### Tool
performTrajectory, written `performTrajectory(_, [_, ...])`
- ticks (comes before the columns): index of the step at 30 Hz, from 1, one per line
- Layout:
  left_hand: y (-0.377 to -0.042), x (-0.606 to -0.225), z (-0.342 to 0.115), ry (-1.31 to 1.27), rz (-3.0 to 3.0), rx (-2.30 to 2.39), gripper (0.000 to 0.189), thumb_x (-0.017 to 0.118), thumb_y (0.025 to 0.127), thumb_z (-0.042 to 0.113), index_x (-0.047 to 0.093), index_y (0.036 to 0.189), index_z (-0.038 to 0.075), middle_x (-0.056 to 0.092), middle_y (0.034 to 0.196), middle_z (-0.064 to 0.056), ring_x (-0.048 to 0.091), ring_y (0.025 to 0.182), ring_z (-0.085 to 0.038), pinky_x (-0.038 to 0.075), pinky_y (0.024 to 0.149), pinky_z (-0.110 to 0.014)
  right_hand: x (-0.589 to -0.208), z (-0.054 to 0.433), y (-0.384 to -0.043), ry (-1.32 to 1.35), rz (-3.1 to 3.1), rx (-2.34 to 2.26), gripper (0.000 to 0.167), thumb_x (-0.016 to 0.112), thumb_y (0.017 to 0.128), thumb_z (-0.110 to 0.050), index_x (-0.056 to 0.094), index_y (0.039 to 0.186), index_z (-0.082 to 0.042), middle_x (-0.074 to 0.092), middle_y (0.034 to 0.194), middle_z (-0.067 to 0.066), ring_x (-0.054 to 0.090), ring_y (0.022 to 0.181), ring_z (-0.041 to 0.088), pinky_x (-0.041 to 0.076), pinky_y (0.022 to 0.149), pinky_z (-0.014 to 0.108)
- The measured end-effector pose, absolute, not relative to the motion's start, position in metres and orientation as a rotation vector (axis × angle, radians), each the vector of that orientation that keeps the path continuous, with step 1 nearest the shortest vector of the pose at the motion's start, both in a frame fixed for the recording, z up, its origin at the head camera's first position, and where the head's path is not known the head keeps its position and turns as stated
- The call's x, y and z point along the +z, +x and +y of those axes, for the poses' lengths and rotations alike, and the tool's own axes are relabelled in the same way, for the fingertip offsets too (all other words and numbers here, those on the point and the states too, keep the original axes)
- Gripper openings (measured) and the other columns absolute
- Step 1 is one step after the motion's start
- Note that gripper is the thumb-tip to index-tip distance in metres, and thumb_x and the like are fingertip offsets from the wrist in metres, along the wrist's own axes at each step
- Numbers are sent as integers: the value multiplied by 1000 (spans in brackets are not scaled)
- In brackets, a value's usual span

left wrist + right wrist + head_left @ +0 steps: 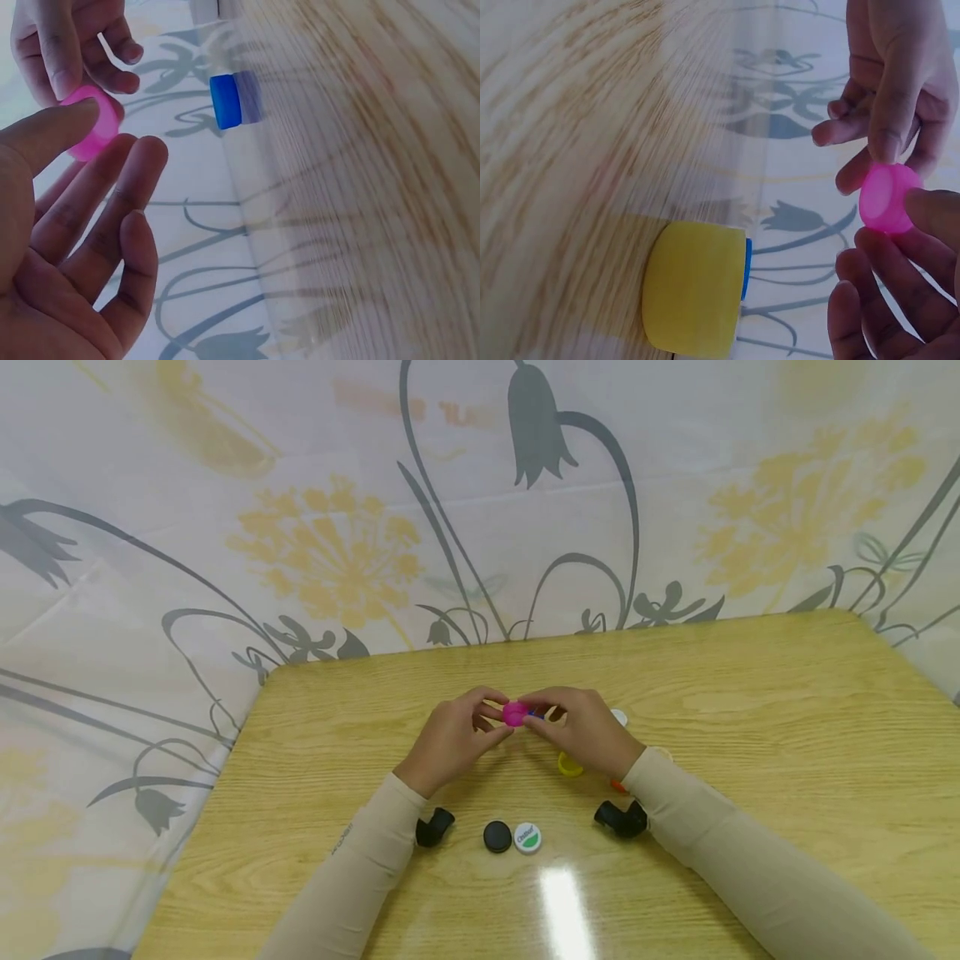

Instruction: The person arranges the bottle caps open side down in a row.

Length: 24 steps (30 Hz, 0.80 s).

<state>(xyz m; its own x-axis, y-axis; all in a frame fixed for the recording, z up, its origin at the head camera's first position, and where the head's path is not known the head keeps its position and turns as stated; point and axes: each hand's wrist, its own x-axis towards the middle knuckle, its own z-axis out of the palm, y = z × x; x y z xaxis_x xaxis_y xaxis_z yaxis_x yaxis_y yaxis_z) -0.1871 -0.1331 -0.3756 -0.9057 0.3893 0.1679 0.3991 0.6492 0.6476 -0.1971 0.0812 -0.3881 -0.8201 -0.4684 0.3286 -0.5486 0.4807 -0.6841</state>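
Note:
Both hands meet over the table around a small round pink cap. My left hand pinches one side of it, its thumb on the cap and the other fingers loosely bent. From the opposite side my right hand pinches the same cap between thumb and fingers. Behind the right fingertips a blue cap shows in part; the left wrist view has this blue cap lying on the table. Close below the right hand is a yellow cap, large in the right wrist view.
A white cap, a cream cap and an orange piece are partly hidden by the right arm. Nearer lie a black cap and a white-and-green one, between two bent black objects. Patterned cloth hangs behind the table.

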Motion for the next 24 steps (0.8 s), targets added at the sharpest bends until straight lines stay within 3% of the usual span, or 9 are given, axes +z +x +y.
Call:
performTrajectory(13, [-186, -374, -135, -681, -2780, -1094, 31, 71, 94, 23, 68, 123, 11, 77, 104, -6, 74, 82, -15, 59, 72, -26, -384, 82, -195, 845, -2621, 1295, 32, 72, 92, -14, 70, 122, -3, 75, 107, 8, 69, 90, 17, 58, 80, 35])
performTrajectory(24, [-186, -374, -134, -692, -2794, -1193, 27, 63, 100, 27, 69, 121, 12, 76, 101, -7, 75, 78, -20, 55, 63, -24, -383, 82, -194, 849, -2595, 1336, 29, 71, 94, -12, 71, 121, -4, 75, 111, 8, 70, 92, 18, 58, 81, 38])
